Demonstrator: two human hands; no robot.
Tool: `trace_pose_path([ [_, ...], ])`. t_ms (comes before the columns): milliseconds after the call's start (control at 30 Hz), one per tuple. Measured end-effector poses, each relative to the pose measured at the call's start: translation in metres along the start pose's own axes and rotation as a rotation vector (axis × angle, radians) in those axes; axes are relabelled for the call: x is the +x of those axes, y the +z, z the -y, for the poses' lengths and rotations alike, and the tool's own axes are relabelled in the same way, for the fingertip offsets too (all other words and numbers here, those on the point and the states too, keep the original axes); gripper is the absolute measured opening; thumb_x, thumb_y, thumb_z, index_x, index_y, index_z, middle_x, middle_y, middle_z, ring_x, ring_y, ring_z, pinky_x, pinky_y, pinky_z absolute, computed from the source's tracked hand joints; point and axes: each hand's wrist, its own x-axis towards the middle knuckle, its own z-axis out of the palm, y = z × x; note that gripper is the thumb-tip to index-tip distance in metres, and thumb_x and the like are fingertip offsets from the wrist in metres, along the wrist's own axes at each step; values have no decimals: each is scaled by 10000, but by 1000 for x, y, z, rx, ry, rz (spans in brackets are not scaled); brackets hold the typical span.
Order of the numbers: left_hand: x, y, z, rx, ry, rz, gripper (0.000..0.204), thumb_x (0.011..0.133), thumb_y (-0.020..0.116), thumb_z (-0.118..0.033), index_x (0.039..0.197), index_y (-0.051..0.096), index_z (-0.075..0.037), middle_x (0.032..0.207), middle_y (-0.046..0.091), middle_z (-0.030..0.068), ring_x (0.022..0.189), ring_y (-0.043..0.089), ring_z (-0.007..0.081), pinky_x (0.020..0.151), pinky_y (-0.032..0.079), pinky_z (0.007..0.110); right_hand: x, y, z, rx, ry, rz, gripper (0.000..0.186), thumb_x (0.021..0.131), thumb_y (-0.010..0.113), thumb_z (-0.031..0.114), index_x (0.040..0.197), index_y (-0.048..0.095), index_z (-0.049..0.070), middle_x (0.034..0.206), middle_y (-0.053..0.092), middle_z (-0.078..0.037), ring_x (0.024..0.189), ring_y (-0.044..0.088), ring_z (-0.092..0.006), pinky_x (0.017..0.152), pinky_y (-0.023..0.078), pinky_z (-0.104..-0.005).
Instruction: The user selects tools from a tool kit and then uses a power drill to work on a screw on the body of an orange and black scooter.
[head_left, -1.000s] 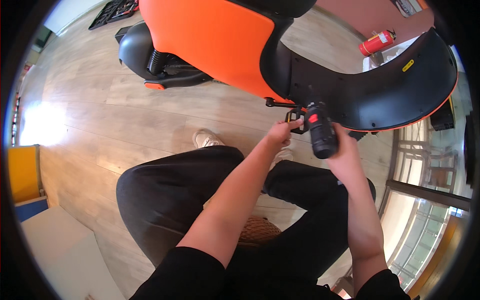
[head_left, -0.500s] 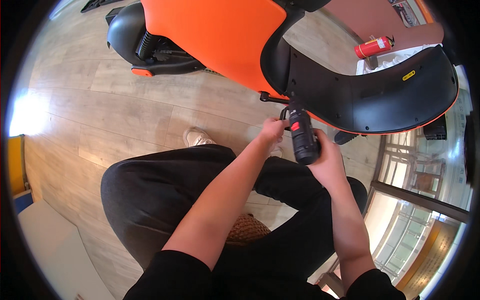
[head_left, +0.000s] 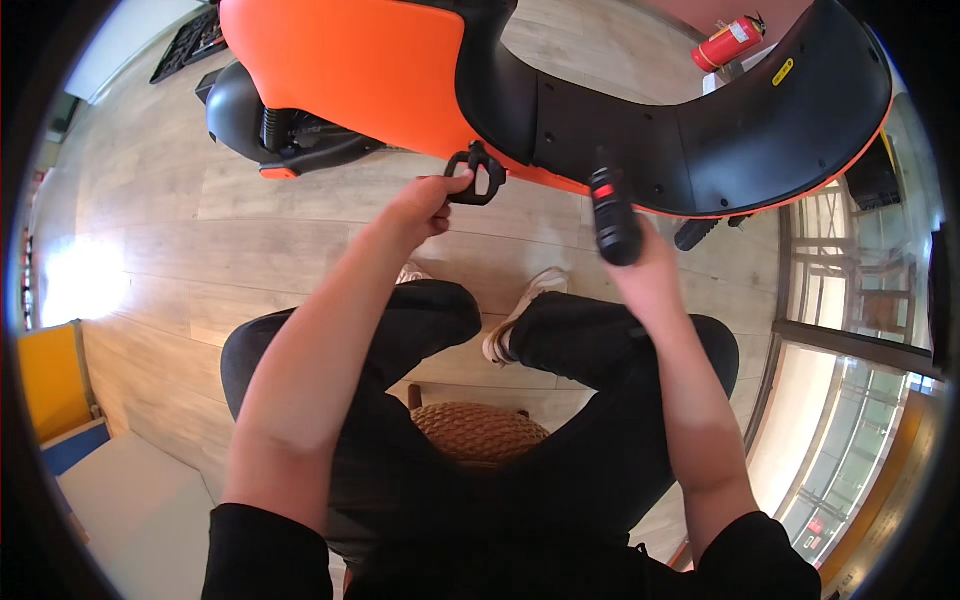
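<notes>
My left hand [head_left: 425,208] pinches a black bracket [head_left: 478,185] with open loops, just in front of the lower edge of an orange-and-black electric scooter [head_left: 350,70]. Whether the bracket touches the scooter I cannot tell. My right hand [head_left: 650,270] is wrapped round a black cordless drill [head_left: 614,225] with a red patch, its grip hidden by my fingers. The drill's nose points away from me, over the scooter's black floor panel [head_left: 615,140], where several small screw holes show.
A red fire extinguisher [head_left: 728,43] stands behind the scooter. The scooter's rear wheel cover [head_left: 240,120] is at far left. Between my legs is a woven stool [head_left: 475,432]. Glass panels [head_left: 830,440] line the right side; a pale board [head_left: 135,510] stands at lower left.
My left hand has moved left and away from the drill, taking the bracket with it. The drill in my right hand has shifted slightly up and right. The view has also shifted.
</notes>
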Motion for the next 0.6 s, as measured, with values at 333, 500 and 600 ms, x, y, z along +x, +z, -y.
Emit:
trace_pose_path([
  [333,32,-45,1,875,95,-343,533,818,789,-509,911,684,5,810,610,101,767,595,250,679,472,394,-25,90,-1,-596,-221,465,649,756,807,104,1288,456,-16,968,673,-222,867,711,-429,724,589,-489],
  [500,40,-49,15,1012,146,-405,594,777,798,-532,972,752,27,957,745,176,924,719,315,812,552,417,-18,108,3,-611,-140,460,681,719,786,71,1303,442,7,981,673,-228,868,697,-445,745,576,-512],
  [600,40,-52,9,974,134,-341,574,778,815,-496,1001,745,28,964,736,179,929,709,294,810,549,410,-15,116,5,-633,-132,464,711,722,795,76,1331,433,7,988,671,-229,869,698,-445,746,579,-507],
])
